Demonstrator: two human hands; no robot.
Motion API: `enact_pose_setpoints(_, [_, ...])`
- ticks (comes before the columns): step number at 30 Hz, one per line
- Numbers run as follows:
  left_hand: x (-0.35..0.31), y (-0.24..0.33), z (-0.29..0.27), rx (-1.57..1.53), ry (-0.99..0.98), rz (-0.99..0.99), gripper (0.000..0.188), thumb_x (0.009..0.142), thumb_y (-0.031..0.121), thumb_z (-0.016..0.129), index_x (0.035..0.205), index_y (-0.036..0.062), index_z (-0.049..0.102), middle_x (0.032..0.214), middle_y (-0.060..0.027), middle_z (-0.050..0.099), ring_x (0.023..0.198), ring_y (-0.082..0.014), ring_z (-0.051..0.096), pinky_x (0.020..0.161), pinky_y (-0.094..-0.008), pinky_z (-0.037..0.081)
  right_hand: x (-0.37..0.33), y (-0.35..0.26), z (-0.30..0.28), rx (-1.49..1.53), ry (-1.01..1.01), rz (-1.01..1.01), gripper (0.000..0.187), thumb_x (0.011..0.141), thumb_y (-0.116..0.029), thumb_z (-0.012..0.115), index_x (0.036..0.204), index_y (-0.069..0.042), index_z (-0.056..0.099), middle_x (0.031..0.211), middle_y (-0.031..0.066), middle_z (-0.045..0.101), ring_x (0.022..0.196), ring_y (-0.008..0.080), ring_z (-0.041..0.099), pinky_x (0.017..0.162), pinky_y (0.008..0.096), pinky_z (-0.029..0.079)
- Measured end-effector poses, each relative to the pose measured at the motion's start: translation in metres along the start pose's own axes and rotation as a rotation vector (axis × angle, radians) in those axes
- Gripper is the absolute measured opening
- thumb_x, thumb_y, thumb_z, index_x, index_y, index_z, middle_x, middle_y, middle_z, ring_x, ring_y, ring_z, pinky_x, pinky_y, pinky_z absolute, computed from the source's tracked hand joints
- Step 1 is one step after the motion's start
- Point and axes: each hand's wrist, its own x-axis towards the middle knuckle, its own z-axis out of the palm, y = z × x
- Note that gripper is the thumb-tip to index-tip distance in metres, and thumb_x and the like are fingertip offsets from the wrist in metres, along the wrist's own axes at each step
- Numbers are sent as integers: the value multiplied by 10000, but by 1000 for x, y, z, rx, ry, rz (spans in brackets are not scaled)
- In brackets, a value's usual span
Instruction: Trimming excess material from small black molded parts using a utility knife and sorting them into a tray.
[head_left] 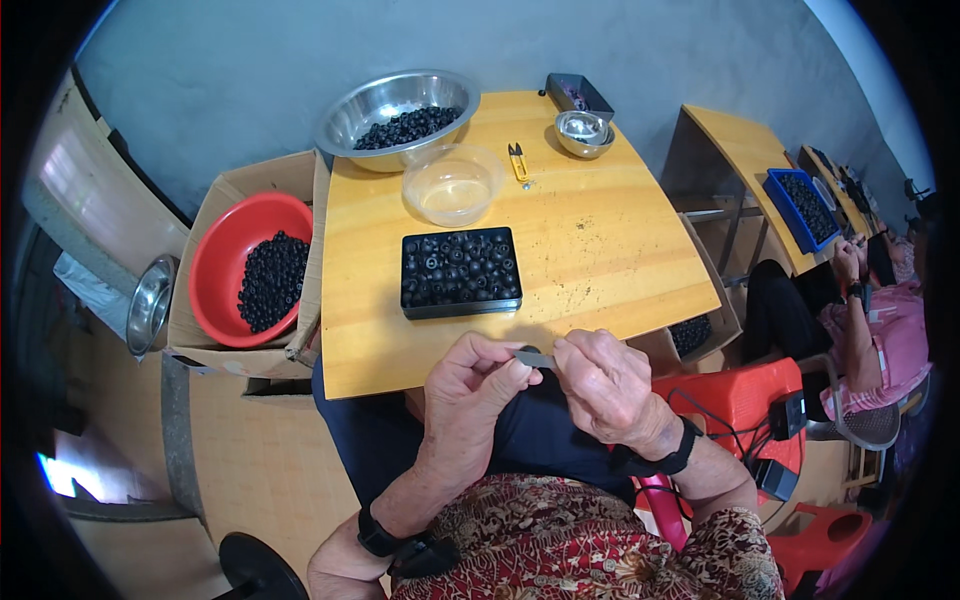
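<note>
In front of my chest, over the table's near edge, both hands are raised and close together. My left hand (462,395) pinches a small black round part (527,350) between thumb and fingers; most of it is covered. A thin grey metal blade (537,360) is gripped in my right hand (608,385), its flat end against the left fingertips at the black part. Just beyond them on the table stands a black rectangular tray (462,310), filled with rows of black round parts with a hole in the middle.
Behind the tray are a clear plastic bowl (452,212), a steel bowl (340,135) of black parts, yellow snips (519,165), small metal bowls (585,148) and a dark box (600,100). A red basin (212,275) sits left in a carton. Rightward, another person works near a blue tray (783,208).
</note>
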Motion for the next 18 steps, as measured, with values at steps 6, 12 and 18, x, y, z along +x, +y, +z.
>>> enact_pose_setpoints(6, [2,4,3,4,-15,44,108,923,1,637,1015,-12,583,996,-80,651,881,-129,648,843,-258,529,5,4,0,-50,50,-41,321,633,42,654,953,53,632,886,157,617,643,249,610,559,324,514])
enact_pose_setpoints(12, [2,29,21,217,-8,108,111,919,80,668,974,25,589,984,-98,657,843,-128,618,813,-278,504,-6,36,12,24,133,184,148,764,91,647,894,35,604,819,144,608,673,300,606,592,347,507])
enact_pose_setpoints(18, [5,25,16,15,-27,59,135,918,74,674,1006,16,589,991,-96,669,868,-131,642,827,-265,523,22,21,-2,192,228,413,116,827,46,682,917,13,618,810,129,619,706,247,622,630,325,484])
